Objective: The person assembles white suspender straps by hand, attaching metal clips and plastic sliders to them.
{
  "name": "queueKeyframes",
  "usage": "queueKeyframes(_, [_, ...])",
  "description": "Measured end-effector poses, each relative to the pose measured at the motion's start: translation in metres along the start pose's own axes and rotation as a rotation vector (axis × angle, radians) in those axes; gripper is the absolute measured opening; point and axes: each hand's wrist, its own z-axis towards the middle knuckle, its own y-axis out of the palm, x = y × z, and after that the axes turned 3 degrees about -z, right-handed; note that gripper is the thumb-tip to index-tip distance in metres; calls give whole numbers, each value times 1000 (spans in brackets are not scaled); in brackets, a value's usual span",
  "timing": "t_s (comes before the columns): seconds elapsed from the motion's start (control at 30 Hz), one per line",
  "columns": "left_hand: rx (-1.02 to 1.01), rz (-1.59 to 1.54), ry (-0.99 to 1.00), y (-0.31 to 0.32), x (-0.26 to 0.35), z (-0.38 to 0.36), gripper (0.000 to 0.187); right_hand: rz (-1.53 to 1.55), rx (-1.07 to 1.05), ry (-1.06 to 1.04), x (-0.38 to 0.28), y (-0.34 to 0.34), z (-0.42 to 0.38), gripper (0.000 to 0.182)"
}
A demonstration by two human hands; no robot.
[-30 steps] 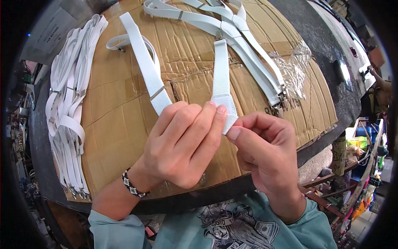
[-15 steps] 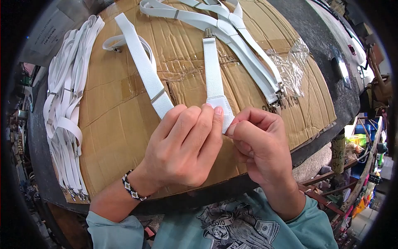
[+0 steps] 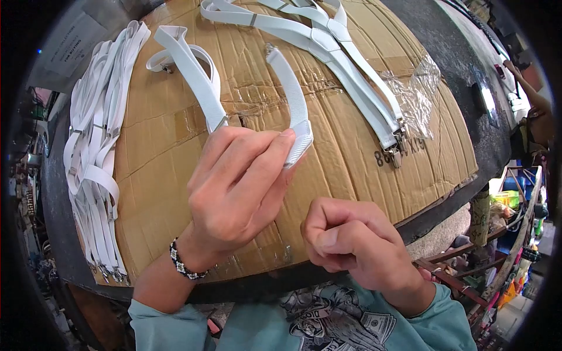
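My left hand (image 3: 240,181), with a beaded bracelet at the wrist, grips a white elastic suspender (image 3: 291,88) at its joining patch. One strap with a metal clip at its tip curves up from the fingers, and another strap (image 3: 193,73) loops away to the upper left. My right hand (image 3: 354,243) is closed near the cardboard's front edge, apart from the suspender. Whatever its fingers may hold is hidden.
A bundle of white suspenders (image 3: 96,146) lies along the left side of the cardboard (image 3: 158,199). Another white suspender (image 3: 345,64) with metal clips lies at the upper right, beside clear plastic wrap (image 3: 418,96). A cluttered rack (image 3: 503,263) stands at the right.
My right hand has let go of the patch and moved down towards me. My left hand has shifted slightly left with the suspender, whose clipped strap now bends leftward.
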Motion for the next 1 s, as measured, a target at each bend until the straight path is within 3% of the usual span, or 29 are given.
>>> queueKeyframes(0.13, [29, -64, -14, -1, 1, 0, 30, -98, -79, -90, 5, -5, -4, 18])
queueKeyframes(0.27, [20, -84, -22, -3, 1, 0, 31, -532, -80, -169, -6, -3, -3, 15])
queueKeyframes(0.37, [20, -104, -28, -3, 1, -2, 31, -695, -53, -144, -14, 9, -2, 12])
queueKeyframes(0.47, [19, -113, -31, -3, 2, -1, 32, -635, -44, -216, -6, 1, -1, 11])
queueKeyframes(0.57, [11, -102, -22, -4, 2, -2, 33, -388, 199, -256, -2, 2, 7, 12])
queueKeyframes(0.7, [6, -61, 15, -2, 3, -1, 38, -296, 366, -277, -11, 4, 16, 15])
queueKeyframes(1.0, [-13, 8, 106, 1, 3, -2, 38, -297, 360, -276, -11, 0, 15, 13])
